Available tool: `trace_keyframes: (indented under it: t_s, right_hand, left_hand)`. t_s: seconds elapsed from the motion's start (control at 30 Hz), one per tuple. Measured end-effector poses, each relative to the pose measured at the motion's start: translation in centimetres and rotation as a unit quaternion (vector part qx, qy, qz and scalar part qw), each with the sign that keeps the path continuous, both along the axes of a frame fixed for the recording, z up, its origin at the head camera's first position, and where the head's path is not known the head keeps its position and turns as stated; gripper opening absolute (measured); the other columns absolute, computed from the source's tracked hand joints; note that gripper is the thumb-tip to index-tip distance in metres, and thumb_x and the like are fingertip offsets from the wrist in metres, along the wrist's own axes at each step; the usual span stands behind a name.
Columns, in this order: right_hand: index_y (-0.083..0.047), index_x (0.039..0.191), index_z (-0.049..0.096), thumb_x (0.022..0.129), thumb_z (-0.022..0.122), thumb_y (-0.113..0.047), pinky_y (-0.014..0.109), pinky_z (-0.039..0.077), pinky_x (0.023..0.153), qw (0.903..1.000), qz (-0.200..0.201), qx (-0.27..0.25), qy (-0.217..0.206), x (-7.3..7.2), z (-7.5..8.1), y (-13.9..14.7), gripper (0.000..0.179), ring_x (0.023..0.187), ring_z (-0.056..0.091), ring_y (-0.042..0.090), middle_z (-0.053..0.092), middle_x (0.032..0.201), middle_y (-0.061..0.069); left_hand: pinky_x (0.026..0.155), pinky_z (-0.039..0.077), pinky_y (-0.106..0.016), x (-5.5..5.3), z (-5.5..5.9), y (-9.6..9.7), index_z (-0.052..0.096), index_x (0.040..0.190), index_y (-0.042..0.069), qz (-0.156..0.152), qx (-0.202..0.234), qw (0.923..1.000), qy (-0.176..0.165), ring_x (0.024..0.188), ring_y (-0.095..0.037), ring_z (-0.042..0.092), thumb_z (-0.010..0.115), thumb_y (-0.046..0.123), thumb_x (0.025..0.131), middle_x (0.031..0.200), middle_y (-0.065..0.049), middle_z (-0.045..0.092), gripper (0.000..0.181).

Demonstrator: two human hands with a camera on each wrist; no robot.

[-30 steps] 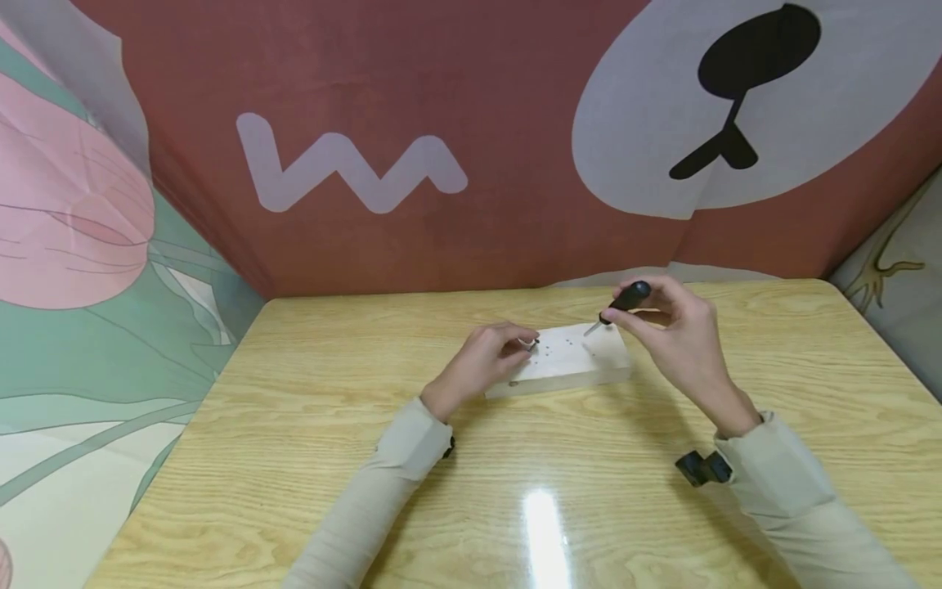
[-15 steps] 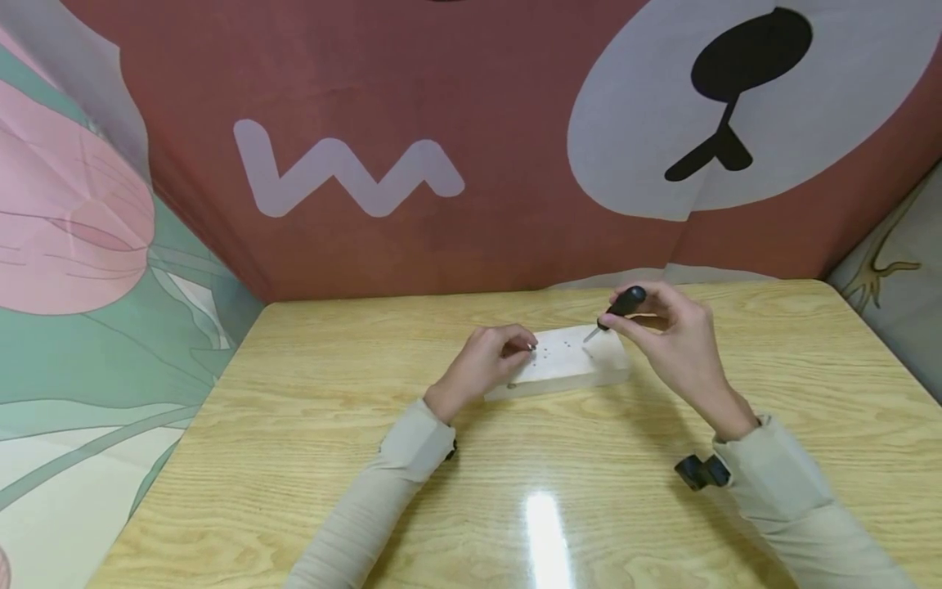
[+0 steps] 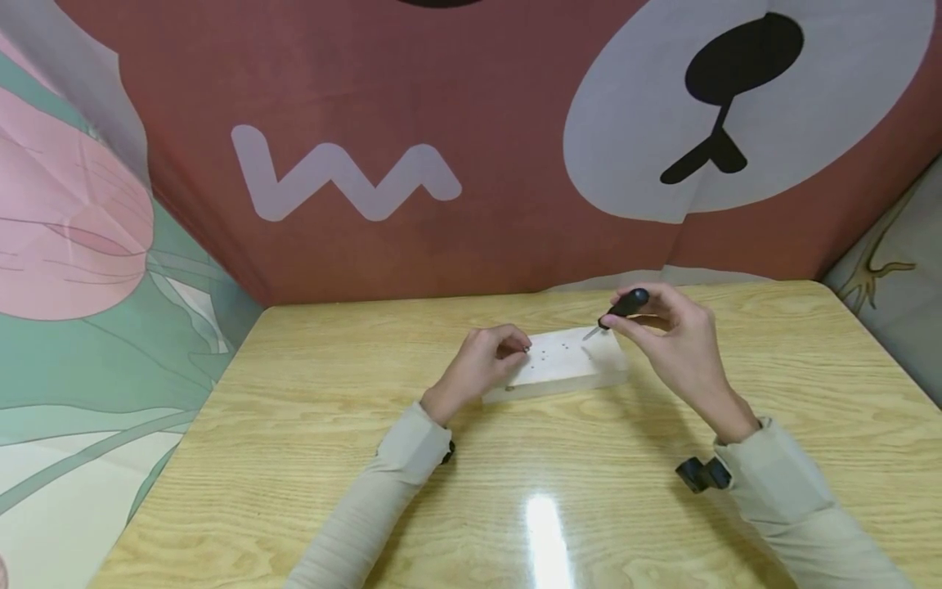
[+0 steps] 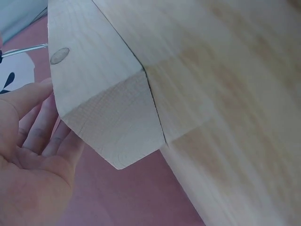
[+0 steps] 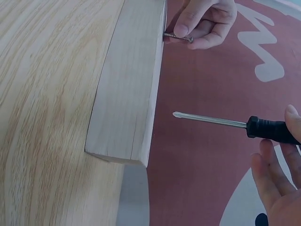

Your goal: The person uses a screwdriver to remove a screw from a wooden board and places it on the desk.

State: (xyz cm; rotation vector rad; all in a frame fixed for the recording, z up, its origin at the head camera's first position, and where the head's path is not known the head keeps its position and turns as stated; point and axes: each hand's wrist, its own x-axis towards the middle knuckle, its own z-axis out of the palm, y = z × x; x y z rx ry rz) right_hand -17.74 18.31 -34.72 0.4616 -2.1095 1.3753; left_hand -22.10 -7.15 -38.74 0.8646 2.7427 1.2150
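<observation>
A pale wooden block (image 3: 570,378) lies on the table, with several small dark holes in its top face. At its left end my left hand (image 3: 478,360) pinches a screw (image 5: 178,37) between thumb and fingertips. The screw's point is right at the block's top face, its head facing away from the wood. My right hand (image 3: 680,339) holds a Phillips screwdriver (image 3: 625,303) by its black handle, over the block's right part. The screwdriver's bare tip points down toward the block, apart from the screw. In the left wrist view, the left palm (image 4: 33,165) is beside the block's end.
The wood-grain table (image 3: 331,458) extends around the block on all sides. A printed cloth (image 3: 353,254) with a red-brown ground hangs behind the table's far edge. Black wrist devices (image 3: 702,474) sit by the sleeve cuffs.
The left fingers have drawn closer together around the screw, which shows less in the head view. The right hand and screwdriver have barely moved. The head view has shifted slightly.
</observation>
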Motion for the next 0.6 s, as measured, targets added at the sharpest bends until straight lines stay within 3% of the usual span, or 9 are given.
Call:
trace_keyframes:
  t_s: [0.6]
  right_hand:
    - [-0.001,0.108,0.071,0.077,0.079,0.009,0.008,0.054,0.074,0.9999,0.001,0.006,0.014,0.24,-0.27,0.96,0.034,0.083,0.067,-0.007,0.070,0.096,-0.018]
  left_hand:
    - [0.081,0.057,-0.022,0.09,0.21,-0.77,0.067,0.105,0.001,0.018,0.048,0.9986,-0.011,0.093,-0.018,0.069,0.066,0.003,0.094,0.098,-0.010,0.072,0.011]
